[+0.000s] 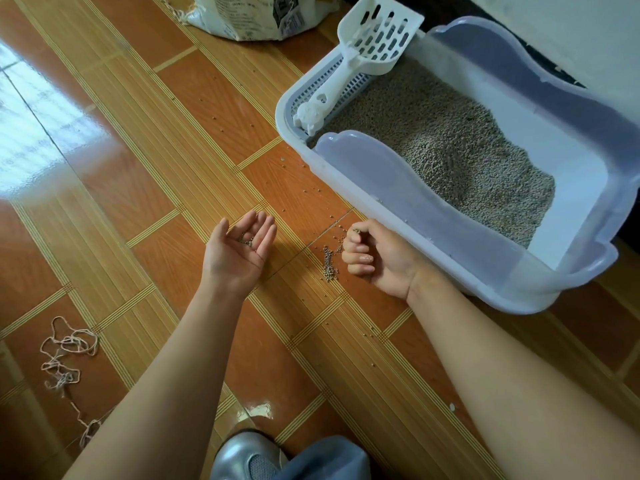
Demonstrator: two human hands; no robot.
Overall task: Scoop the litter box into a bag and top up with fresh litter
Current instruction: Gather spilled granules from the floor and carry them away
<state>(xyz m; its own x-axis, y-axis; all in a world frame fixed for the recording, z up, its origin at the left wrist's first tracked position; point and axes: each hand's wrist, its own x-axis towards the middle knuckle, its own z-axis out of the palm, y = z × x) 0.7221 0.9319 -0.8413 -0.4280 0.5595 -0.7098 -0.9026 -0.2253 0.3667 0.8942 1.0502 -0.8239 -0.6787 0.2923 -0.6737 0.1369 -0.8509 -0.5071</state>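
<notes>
A white litter box [568, 271] with a translucent rim stands on the floor at the right, holding grey litter [460, 157]. A white slotted scoop [367, 46] lies across its far grated corner. My left hand [239, 251] is cupped palm up with a few litter grains in it. My right hand [374, 254], beside the box's near wall, pinches grains between curled fingers above a small line of spilled litter [327, 265] on the tiles. A white litter bag [252, 15] sits at the top of the view.
Loose grains are scattered over the orange tiled floor [156, 133] near the box. A tangle of pale string [65, 355] lies at the lower left. My grey shoe [242, 455] and knee show at the bottom edge.
</notes>
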